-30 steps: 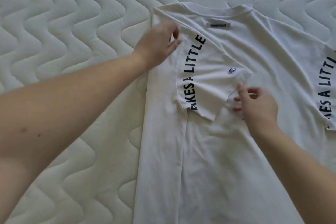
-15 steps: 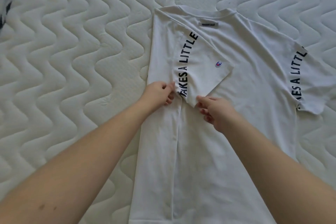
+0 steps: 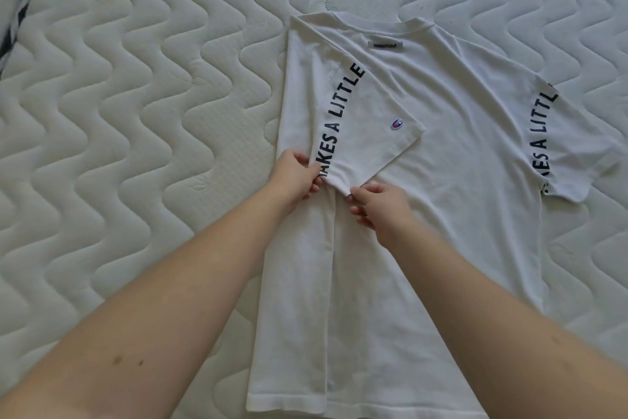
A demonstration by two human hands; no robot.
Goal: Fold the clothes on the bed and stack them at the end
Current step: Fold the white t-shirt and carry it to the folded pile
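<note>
A white T-shirt (image 3: 441,180) with black curved lettering lies flat on the quilted white mattress (image 3: 136,146), neck away from me. Its left side is folded inward, and the left sleeve (image 3: 367,133) lies folded over the body. My left hand (image 3: 299,177) pinches the sleeve's lower left edge by the lettering. My right hand (image 3: 377,208) pinches the sleeve's bottom corner just beside it. The right sleeve (image 3: 571,153) is spread out flat to the right.
A dark-and-white striped fabric (image 3: 23,7) shows at the upper left edge of the bed. Bare mattress lies to the left of the shirt and beyond its collar.
My left hand came down from the shoulder to the sleeve's lower edge, and my right hand moved left to the sleeve's bottom corner. The view has shifted so the whole shirt shows.
</note>
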